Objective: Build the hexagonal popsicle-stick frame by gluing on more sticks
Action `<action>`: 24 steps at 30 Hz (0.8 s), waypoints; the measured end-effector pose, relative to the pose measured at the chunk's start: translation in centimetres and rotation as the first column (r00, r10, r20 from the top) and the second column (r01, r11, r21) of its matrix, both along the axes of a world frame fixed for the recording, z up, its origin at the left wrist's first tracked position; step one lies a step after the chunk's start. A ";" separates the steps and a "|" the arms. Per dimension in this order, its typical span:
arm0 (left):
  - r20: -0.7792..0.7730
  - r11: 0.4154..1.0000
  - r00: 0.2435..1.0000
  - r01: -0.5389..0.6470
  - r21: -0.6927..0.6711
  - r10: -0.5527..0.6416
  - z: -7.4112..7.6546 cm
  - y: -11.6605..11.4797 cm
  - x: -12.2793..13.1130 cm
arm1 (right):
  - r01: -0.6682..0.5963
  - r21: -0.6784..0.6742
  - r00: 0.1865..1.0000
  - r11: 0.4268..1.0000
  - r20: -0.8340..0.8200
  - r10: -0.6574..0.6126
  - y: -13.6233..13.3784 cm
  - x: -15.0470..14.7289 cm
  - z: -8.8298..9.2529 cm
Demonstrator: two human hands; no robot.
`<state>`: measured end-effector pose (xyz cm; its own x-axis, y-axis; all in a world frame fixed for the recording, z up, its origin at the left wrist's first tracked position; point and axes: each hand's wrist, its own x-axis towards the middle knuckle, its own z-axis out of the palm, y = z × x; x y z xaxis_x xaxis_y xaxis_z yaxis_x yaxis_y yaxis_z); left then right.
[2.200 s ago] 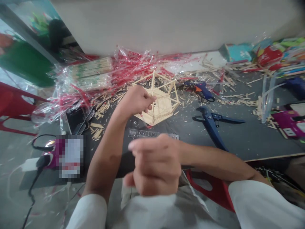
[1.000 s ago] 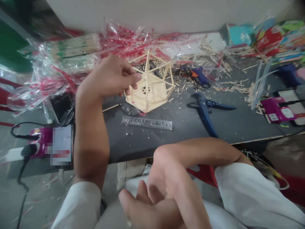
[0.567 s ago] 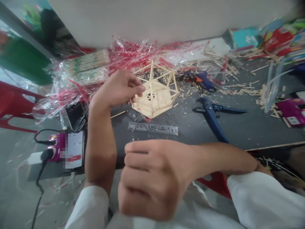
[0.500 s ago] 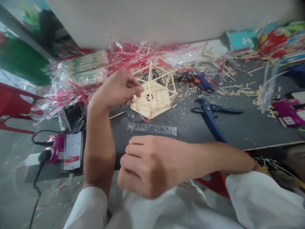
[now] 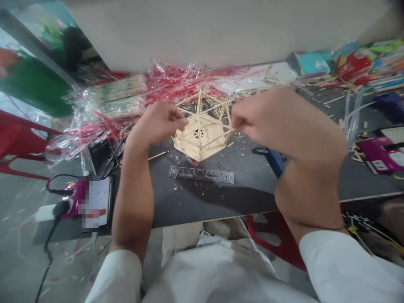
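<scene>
stick frame (image 5: 213,128): on the dark table (image 5: 189,206), between both hands | left hand (image 5: 159,123): fingers curled at its left side, cannot tell if clamped on it | right hand (image 5: 271,120): fingers bent at its right corner, grip likewise unclear | clear ruler (image 5: 201,174): flat, on its near side

Wall (image 5: 205,33): it is plain and pale grey.
Table (image 5: 202,206): its top is dark grey.
Red chair (image 5: 15,130): it stands left of the table.
Floor (image 5: 22,269): it is grey, with small scraps.
Light: it is soft.
</scene>
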<state>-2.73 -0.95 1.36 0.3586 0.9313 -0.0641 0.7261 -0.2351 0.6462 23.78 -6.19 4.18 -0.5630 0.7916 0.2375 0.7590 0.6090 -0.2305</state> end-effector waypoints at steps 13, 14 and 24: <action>-0.067 0.976 0.997 -0.014 0.218 0.029 -0.7 -0.2 1.3 | -0.003 -0.081 0.994 0.997 -0.111 -0.006 3.0 3.7 -1.0; -0.069 0.975 0.997 -0.015 0.220 0.031 -0.5 -0.2 1.2 | -0.013 -0.091 0.993 0.996 -0.118 0.003 3.0 3.6 -1.0; -0.068 0.966 0.998 0.005 0.257 0.013 -1.0 -0.4 1.6 | 0.092 -0.195 0.995 0.977 -0.009 -0.095 5.4 5.5 -2.4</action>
